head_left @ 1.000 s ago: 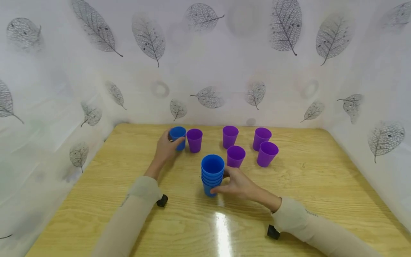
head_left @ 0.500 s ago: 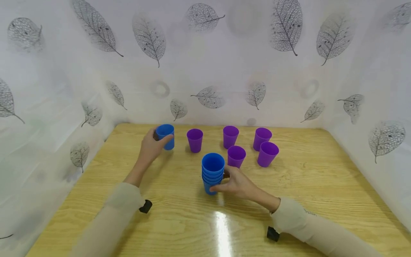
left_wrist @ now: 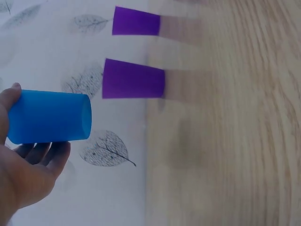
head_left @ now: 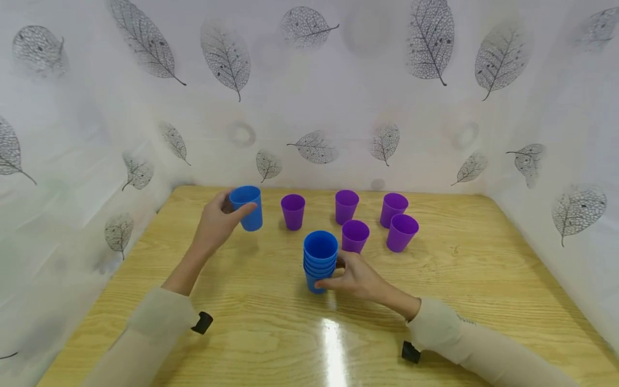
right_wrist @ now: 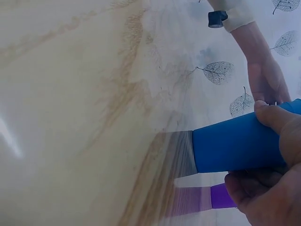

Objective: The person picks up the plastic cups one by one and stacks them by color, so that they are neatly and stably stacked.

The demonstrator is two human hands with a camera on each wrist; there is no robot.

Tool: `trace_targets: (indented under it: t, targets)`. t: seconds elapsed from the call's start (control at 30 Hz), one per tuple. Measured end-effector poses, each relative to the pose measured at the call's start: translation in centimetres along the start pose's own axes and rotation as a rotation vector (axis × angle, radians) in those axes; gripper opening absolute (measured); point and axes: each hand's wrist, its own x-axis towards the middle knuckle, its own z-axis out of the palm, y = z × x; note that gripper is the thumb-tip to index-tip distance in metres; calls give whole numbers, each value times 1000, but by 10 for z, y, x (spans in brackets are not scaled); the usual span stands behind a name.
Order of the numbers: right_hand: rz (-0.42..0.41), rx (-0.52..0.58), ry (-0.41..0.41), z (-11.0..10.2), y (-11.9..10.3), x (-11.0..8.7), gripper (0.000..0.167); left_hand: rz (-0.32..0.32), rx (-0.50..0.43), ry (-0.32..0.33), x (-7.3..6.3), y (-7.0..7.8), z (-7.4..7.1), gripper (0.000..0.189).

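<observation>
My left hand (head_left: 215, 221) grips a single blue cup (head_left: 249, 211) at the back left, thumb on the near side. In the left wrist view that blue cup (left_wrist: 51, 117) is off the table, its base apart from the surface. My right hand (head_left: 359, 277) holds a stack of nested blue cups (head_left: 319, 263) near the table's middle, thumb low on the front. The right wrist view shows the bottom blue cup (right_wrist: 235, 143) upright with its base at the tabletop. Just behind the stack stands a purple cup (head_left: 354, 236).
More purple cups stand upright: one (head_left: 293, 212) right of the left hand, one (head_left: 346, 206) at the back middle, and a close pair (head_left: 394, 209) on the right. The wooden table (head_left: 483, 279) meets a leaf-patterned curtain (head_left: 309, 97) at the back and sides.
My left hand has carried the blue cup leftward from beside the purple cup, then lifted it off the table. The right hand and the stack have barely moved.
</observation>
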Motion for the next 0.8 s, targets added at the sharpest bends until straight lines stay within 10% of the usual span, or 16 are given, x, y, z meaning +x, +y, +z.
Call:
trace_targets:
  t: [0.8]
  targets:
    - [37, -66, 5, -4, -3, -2, 52, 174, -100, -122, -30, 68, 33, 56]
